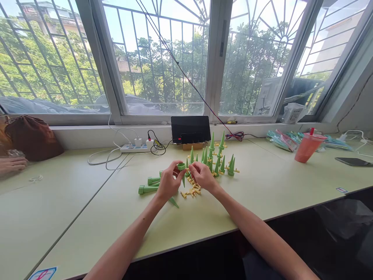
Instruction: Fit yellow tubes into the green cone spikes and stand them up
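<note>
Over the tabletop (262, 237), your left hand (171, 178) grips a green spike (181, 167) near its wide end, long axis running down to its tip, while your right hand (203, 177), fingertips pinched on something I cannot make out, sits just right of it

Head cam, worn on person, faces fwd & tilted down; wide FOV. L hand (170, 179) & R hand (203, 177) approx mid-frame, fairly near; table (262, 190) seen from above its near edge, windows (163, 58) beyond, up top.
</note>
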Available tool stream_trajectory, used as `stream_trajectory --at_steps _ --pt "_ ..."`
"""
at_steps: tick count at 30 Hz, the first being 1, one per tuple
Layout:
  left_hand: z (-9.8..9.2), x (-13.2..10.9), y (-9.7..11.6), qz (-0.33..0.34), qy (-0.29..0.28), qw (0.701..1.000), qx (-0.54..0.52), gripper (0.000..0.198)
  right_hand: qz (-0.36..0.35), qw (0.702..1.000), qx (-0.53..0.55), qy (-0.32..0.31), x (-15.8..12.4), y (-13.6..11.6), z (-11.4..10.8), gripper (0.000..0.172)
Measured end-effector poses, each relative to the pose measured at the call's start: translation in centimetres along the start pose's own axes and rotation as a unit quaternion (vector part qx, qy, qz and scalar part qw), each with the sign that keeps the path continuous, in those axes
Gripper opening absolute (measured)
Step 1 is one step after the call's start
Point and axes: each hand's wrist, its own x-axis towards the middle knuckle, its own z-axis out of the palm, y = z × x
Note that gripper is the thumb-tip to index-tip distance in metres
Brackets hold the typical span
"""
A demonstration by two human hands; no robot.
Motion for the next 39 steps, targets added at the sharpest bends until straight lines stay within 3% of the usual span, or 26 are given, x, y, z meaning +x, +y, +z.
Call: stream_trajectory --at_steps 10,21,31,39 --pt "0.0 0.01 -0.45 0.002 -0.032 0.999 0.001 0.037 0.002 1.0 -0.026 -0.014 -0.06 0.13 -0.13 0.037" --pt "0.04 0.01 -0.23 0.015 -0.037 0.999 0.005 0.037 -0.022 0.998 -0.053 -0.01 0.12 0.11 0.0 0.051" --pt "0.15 0.0 -0.51 -0.007 -0.028 1.0 -0.005 0.036 -0.014 1.0 -0.006 -0.011 -0.02 0.04 0.02 0.026" --pt "0.22 0.01 -0.66 0.008 -0.036 0.999 0.005 0.036 -0.027 0.998 -0.061 -0.008 0.04 0.11 -0.1 0.037"
